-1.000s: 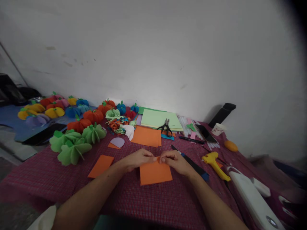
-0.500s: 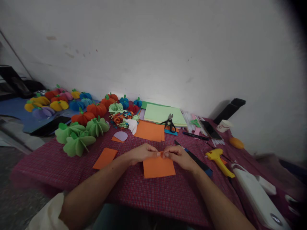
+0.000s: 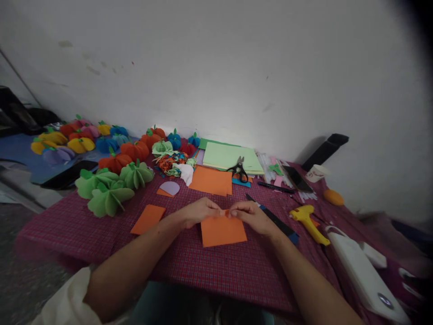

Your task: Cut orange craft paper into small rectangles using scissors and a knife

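Both hands pinch the far edge of one orange sheet of paper (image 3: 223, 232), close to the front of the table. My left hand (image 3: 202, 212) grips it at the upper left, and my right hand (image 3: 249, 216) at the upper right, with fingertips almost touching. The far edge looks bent up between them; the fingers hide part of it. A second orange piece (image 3: 148, 219) lies flat to the left of my left forearm. Just beyond my right hand lies a dark flat tool (image 3: 275, 221) with a blue end, partly behind that hand.
Green paper pumpkins (image 3: 110, 198) and other coloured ones stand at left. Behind my hands are orange sheets (image 3: 211, 180), black-handled scissors (image 3: 239, 169) on light green paper (image 3: 216, 155), and paper scraps (image 3: 171, 163). At right lie a yellow glue gun (image 3: 309, 224), a phone (image 3: 297, 179) and a paper cup (image 3: 316, 173).
My hands keep their pinch on the orange sheet, with small finger shifts along its far edge. The whole view has shifted slightly as my head moved.
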Demonstrator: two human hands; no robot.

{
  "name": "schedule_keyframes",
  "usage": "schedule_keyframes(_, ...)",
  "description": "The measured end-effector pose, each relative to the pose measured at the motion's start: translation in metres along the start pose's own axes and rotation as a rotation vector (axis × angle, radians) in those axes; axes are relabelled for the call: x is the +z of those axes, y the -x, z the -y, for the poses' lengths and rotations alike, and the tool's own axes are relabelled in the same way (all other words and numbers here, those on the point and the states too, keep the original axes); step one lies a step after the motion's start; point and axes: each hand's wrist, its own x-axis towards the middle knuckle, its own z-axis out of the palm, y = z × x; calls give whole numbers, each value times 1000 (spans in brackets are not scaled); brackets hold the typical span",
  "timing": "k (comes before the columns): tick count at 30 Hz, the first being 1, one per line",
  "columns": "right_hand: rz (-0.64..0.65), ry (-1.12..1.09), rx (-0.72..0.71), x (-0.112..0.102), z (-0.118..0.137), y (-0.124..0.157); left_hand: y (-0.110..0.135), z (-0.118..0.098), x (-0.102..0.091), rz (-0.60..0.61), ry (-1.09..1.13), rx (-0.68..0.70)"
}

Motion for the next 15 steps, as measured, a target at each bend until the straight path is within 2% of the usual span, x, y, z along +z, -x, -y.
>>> schedule_keyframes(5,-131,-100,45,2,-1,-3,-1,1,-1,-51,-8,30)
schedule_keyframes(10,-79,-12,124,9,-4,-7,-3,3,-1,-84,-148,36)
schedule_keyframes(15,-72,2,140,15,-6,-8,-3,3,0,-94,-303,59)
